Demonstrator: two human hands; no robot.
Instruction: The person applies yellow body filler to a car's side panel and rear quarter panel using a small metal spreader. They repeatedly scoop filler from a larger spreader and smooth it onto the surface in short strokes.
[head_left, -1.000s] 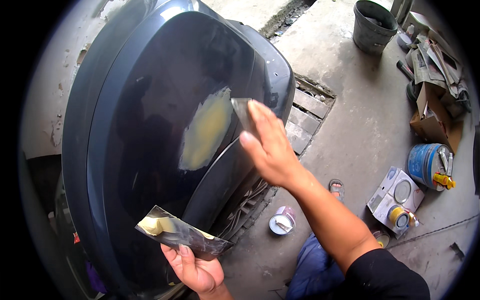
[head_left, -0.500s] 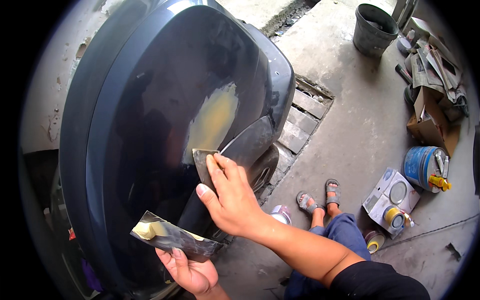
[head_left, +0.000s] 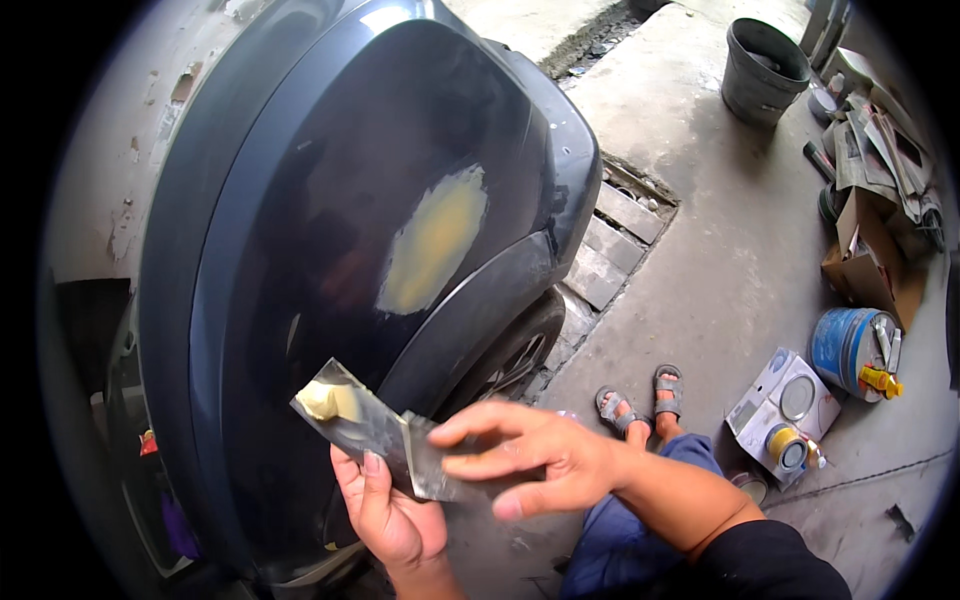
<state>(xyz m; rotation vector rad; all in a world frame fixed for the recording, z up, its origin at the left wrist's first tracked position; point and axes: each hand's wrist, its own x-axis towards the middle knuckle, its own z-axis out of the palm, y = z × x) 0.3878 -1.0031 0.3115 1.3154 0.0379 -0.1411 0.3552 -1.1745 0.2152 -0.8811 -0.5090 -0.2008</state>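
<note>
My left hand (head_left: 395,520) grips a flat dark plate (head_left: 368,425) from below, thumb along its near edge. A lump of pale yellow putty (head_left: 328,402) sits at the plate's far left end. My right hand (head_left: 560,455), slightly blurred, holds a thin grey putty spreader (head_left: 432,472); its edge meets the plate's right part. Beyond my hands is a dark blue-black car panel (head_left: 320,210). On it, above the wheel arch, lies a yellowish-grey patch of filler (head_left: 436,240) with ragged edges.
The car's wheel (head_left: 520,350) stands below the arch. Right of my sandalled feet (head_left: 640,400) are a white box (head_left: 750,410) with a tin on it and a blue bucket (head_left: 838,345). Farther off lie a cardboard box (head_left: 868,250), newspapers and a black bucket (head_left: 765,85).
My right hand has drawn the spreader off the filler patch, back down to the plate. The plate has risen slightly and shifted right, and the view has shifted a little.
</note>
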